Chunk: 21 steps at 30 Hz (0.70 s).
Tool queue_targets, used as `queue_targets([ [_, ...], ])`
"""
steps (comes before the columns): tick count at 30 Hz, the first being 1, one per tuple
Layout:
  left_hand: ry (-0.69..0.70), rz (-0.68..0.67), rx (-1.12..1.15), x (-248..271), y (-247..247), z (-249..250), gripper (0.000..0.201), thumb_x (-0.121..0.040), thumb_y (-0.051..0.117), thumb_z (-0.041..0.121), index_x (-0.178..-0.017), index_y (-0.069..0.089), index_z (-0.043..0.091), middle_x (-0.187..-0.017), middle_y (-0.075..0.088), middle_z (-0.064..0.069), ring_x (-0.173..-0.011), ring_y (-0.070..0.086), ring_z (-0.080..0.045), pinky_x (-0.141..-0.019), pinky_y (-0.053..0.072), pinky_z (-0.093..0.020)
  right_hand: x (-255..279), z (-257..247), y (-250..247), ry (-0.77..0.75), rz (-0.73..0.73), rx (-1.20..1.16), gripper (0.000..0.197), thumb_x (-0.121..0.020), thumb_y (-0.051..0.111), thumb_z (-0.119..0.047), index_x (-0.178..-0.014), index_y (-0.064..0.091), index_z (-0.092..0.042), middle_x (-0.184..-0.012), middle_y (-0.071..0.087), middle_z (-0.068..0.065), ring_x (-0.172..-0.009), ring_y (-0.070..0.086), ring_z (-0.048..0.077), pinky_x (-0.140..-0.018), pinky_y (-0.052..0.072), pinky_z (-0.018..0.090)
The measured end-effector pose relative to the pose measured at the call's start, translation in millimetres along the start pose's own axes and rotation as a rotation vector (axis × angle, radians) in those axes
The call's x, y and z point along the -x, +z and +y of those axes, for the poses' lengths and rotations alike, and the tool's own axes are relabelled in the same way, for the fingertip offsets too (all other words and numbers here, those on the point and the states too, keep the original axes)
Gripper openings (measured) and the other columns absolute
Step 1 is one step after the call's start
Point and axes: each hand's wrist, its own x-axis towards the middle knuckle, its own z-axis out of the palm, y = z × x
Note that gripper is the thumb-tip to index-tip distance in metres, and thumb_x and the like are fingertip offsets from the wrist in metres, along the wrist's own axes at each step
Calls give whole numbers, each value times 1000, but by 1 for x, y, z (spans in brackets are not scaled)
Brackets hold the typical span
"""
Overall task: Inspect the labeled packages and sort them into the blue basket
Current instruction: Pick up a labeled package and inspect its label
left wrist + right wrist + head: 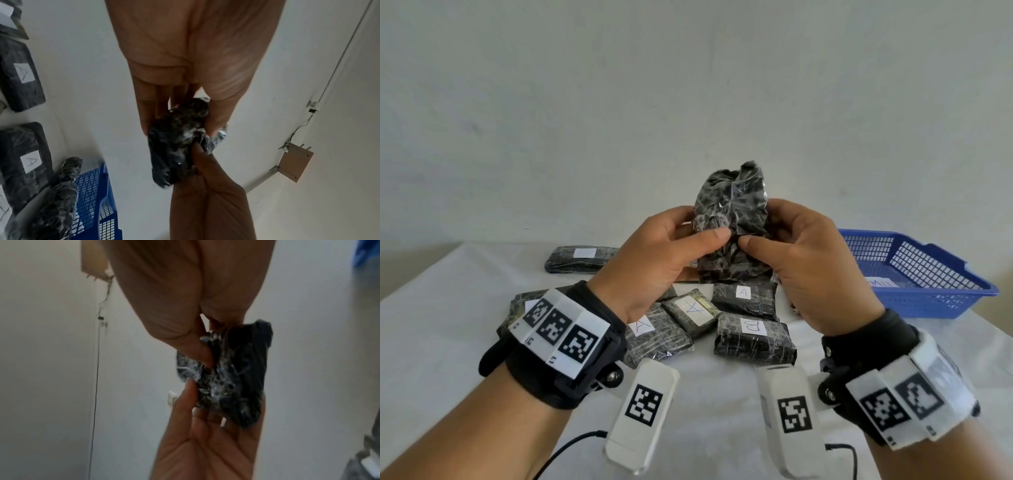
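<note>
Packages wrapped in dark crinkled plastic lie in a loose cluster on the white-covered surface (431,335), near the middle and below the raised hands. To the right stands the blue basket (914,270), a mesh-walled tray with something white-labelled lying in it. In the cluster, the B package (755,339) sits nearest on the right, with an A package (744,297) just behind it; a tilted A package (693,310) lies to their left, touching another A package (654,334). Farther back on the left, apart from the rest, lies a long package with a blank white label (582,258). Held upright in the air above the cluster is a crumpled package (732,222), no label showing on it. The left hand (661,257) has its grip clamped on the package's left side, thumb in front. The right hand (804,260) likewise pinches the right side, thumb tip almost meeting the other thumb.
</note>
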Motion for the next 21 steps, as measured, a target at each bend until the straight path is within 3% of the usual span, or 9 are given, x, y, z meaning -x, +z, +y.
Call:
queue_targets([
  [3,146,70,-136,1,-1,0,26,-94,69,2,-118,67,14,-101,79,7,-94,73,-4,-78,56,-18,4,1,0,-59,-80,95,30,-96,69,-13,-125,69,-21,-117,77,1,-116,71,19,-104,55,50],
  [6,261,127,-195,0,-2,-2,24,-93,71,2,-117,69,8,-112,77,-8,-108,71,-26,-100,57,-43,11,-2,1,71,-241,-32,49,-89,59,-53,-136,63,-39,-142,64,-14,-138,54,10,-116,37,48],
  [7,276,139,-194,1,-1,-2,25,-91,71,5,-116,69,7,-112,76,-11,-110,70,-29,-103,55,-48,12,-2,1,103,-236,-83,59,-84,59,-61,-138,61,-39,-148,60,-13,-142,50,12,-118,36,50],
  [9,287,127,-205,4,3,-1,24,-91,71,7,-115,69,9,-112,75,-10,-112,68,-28,-101,55,-45,12,-2,1,108,-204,-104,73,-77,58,-71,-139,62,-32,-147,60,-7,-142,51,17,-117,41,53],
  [11,284,104,-288,6,6,1,21,-96,70,4,-115,69,13,-109,75,-3,-111,68,-19,-94,55,-38,10,-3,5,92,-172,-44,69,-77,58,-71,-127,67,-24,-128,71,-4,-129,61,20,-112,45,55],
  [12,268,88,-330,7,7,2,21,-97,70,6,-116,68,16,-110,75,0,-111,67,-15,-92,55,-40,9,-4,6,87,-145,-30,67,-76,60,-69,-120,68,-20,-120,74,-1,-122,65,22,-110,47,57],
  [15,128,-36,-229,11,8,5,41,-87,75,36,-125,62,25,-121,71,-4,-118,67,-18,-107,51,-51,7,-4,6,54,-74,-37,64,-73,66,-59,-113,72,-9,-113,77,14,-111,72,33,-104,53,62],
  [17,26,-89,-86,13,7,4,60,-76,68,55,-128,61,28,-130,67,-10,-125,64,-25,-114,44,-55,7,-5,6,40,-75,-48,64,-75,68,-56,-113,73,-5,-113,76,20,-109,74,35,-102,56,60],
  [21,0,-23,-23,9,7,4,80,-72,63,65,-128,65,8,-125,71,-14,-122,64,-31,-115,42,-60,8,-4,5,73,-97,-101,71,-72,70,-55,-120,69,-4,-117,74,18,-110,73,22,-107,53,58],
])
